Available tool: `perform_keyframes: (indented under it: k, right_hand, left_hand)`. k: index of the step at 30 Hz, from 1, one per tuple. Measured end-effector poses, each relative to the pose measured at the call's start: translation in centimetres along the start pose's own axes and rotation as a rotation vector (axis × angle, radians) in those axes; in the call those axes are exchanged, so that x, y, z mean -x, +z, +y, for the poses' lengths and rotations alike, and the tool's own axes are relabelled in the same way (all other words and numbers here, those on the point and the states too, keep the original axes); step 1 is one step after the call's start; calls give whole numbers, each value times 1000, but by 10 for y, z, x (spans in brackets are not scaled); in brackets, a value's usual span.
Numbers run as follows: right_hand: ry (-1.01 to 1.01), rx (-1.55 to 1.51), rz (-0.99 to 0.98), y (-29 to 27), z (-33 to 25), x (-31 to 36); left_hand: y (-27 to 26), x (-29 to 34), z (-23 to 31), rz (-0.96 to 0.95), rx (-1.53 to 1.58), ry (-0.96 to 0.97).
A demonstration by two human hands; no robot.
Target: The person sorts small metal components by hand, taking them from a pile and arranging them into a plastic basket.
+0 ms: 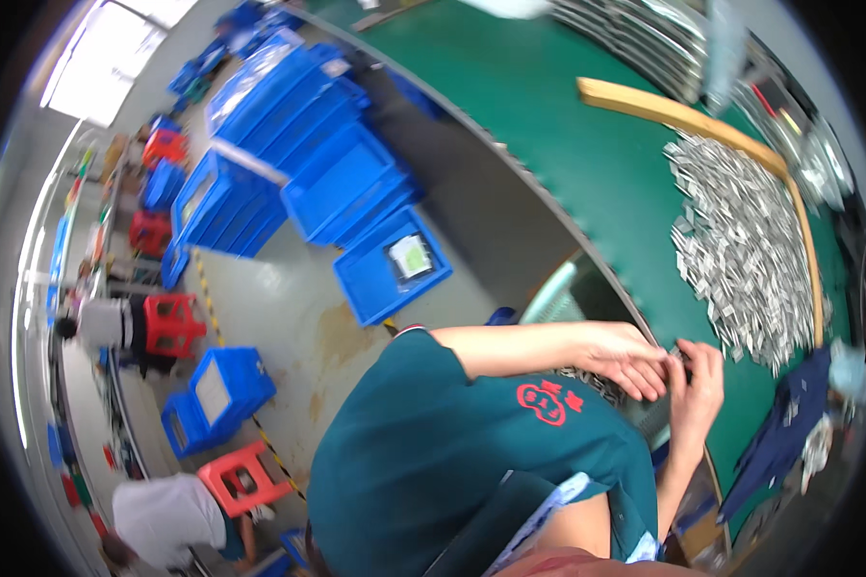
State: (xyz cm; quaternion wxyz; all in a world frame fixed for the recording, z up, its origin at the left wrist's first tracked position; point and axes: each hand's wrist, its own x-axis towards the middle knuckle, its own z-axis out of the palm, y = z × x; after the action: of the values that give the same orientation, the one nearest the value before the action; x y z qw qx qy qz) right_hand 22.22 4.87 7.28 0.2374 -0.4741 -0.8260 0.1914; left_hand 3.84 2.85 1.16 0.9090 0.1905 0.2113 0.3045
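My left hand is held out over the near table edge, its fingers stretched loosely and nothing plainly gripped in them. Against its fingertips, my right hand is bent in a pinch around a small grey metal piece, mostly hidden by the fingers. Beneath the hands, partly covered by my left arm, lie more small metal pieces near my lap. A wide heap of small silvery metal pieces is spread on the green table, beyond my hands.
A wooden strip frame borders the heap. Stacked trays stand at the back; dark blue cloth hangs at the right. Blue bins and a green chair are left. Two people sit by red stools.
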Motion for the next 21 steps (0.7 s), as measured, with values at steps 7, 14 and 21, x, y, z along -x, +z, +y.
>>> perform_keyframes:
  k: [7, 14, 21]
  right_hand:
    - [-123, 17, 51, -2, -21, 8]
    - [-150, 18, 51, 1, -18, 11]
    - [-251, 48, 117, -10, -39, -1]
  left_hand:
    - [8, 3, 12, 83, -47, -44]
    - [5, 5, 11, 101, -179, -38]
    - [6, 7, 20, 82, -289, 47]
